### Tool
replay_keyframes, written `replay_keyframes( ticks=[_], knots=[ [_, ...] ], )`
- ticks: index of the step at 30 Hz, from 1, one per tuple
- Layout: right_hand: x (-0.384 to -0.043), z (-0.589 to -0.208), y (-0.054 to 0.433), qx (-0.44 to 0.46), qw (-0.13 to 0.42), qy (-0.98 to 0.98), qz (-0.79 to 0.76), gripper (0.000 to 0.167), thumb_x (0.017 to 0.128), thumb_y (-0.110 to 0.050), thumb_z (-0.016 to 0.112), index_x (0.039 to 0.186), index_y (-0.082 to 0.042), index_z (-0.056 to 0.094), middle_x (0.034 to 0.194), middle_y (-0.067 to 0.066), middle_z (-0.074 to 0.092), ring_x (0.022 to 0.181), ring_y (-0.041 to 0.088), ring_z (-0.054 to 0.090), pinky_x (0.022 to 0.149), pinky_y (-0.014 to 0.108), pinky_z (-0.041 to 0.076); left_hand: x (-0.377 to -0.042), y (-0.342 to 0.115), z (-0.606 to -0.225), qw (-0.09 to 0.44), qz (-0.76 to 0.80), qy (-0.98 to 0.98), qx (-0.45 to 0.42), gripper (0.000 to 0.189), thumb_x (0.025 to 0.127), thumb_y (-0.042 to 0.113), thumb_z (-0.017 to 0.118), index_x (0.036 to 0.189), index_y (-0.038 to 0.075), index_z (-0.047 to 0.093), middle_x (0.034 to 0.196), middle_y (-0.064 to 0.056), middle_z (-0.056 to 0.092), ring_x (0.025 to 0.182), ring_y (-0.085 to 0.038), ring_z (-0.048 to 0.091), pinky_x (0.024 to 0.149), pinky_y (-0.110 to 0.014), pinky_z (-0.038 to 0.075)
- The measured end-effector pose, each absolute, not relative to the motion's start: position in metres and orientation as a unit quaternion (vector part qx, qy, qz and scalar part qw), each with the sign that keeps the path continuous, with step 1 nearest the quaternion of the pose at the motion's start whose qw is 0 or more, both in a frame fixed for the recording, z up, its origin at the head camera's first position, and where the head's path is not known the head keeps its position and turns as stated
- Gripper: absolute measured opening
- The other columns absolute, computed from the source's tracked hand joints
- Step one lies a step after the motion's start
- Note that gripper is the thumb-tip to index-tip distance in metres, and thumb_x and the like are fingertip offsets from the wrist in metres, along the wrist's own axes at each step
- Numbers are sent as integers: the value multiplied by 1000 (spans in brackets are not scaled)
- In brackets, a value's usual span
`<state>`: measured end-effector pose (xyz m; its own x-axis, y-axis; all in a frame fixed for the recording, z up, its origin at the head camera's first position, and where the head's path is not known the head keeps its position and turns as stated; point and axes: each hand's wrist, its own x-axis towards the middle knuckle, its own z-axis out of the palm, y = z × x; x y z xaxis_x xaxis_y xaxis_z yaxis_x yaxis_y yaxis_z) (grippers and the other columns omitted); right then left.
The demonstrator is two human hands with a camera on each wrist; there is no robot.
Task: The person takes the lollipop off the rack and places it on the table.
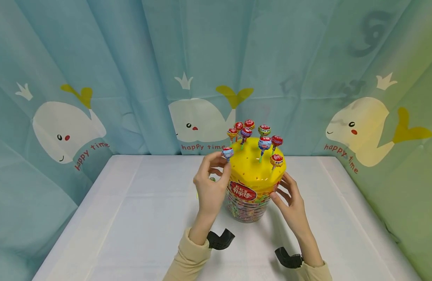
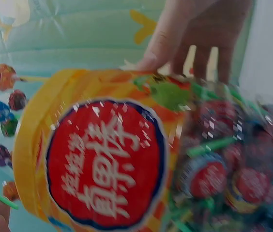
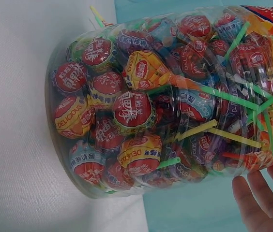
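Note:
A clear jar [image 1: 247, 210] full of wrapped lollipops stands upright on the table, under a yellow lid [image 1: 252, 168] with small holes. Several lollipops, among them a blue one [image 1: 264, 143], stand upright in the lid. My left hand [image 1: 211, 187] pinches a blue-and-red lollipop [image 1: 228, 152] near its head, at the lid's left edge. Its green stick [image 2: 3, 199] shows in the left wrist view, pointing toward the lid. With thumb in front and fingers farther back, my right hand [image 1: 291, 201] rests against the jar's right side. In the right wrist view, its fairly straight fingers [image 3: 252, 200] touch the jar.
Partly hidden behind my left hand, a green-wrapped lollipop [image 1: 212, 179] lies on the white table [image 1: 142, 218]. A blue-green curtain [image 1: 131, 58] with printed whales hangs at the back and sides. Black curved pieces [image 1: 221, 239] sit at both wrists.

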<state>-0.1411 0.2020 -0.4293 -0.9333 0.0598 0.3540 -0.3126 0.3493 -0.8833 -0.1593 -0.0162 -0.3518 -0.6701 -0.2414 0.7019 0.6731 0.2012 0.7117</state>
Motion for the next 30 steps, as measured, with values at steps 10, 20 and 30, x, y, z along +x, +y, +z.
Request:
replay_keyframes(
  ticks=[10, 20, 30],
  knots=[
    [-141, -430, 202, 79, 166, -805, 564, 68, 92, -5, 61, 149, -24, 30, 143, 3, 42, 121, -1, 44, 99, 7, 38, -161, -30, -371, 352, -619, -694, -107, 27, 84, 3, 71, 110, 3, 63, 89, -14, 70, 77, -21, 63, 61, -21, 49],
    [-140, -429, 201, 78, 165, -804, 565, 68, 91, -5, 61, 149, -23, 30, 144, 0, 41, 122, -1, 42, 99, 6, 38, -171, -44, -394, 344, -635, -689, -60, 26, 84, 3, 70, 109, 2, 64, 88, -18, 69, 76, -12, 61, 61, -20, 49],
    [-140, -429, 201, 80, 166, -804, 565, 69, 92, -5, 61, 150, -24, 30, 144, 0, 41, 122, -1, 43, 99, 6, 38, -184, -57, -415, 314, -639, -703, 7, 26, 82, -4, 69, 108, -3, 64, 88, -23, 68, 76, -14, 60, 63, -19, 47]
  ],
)
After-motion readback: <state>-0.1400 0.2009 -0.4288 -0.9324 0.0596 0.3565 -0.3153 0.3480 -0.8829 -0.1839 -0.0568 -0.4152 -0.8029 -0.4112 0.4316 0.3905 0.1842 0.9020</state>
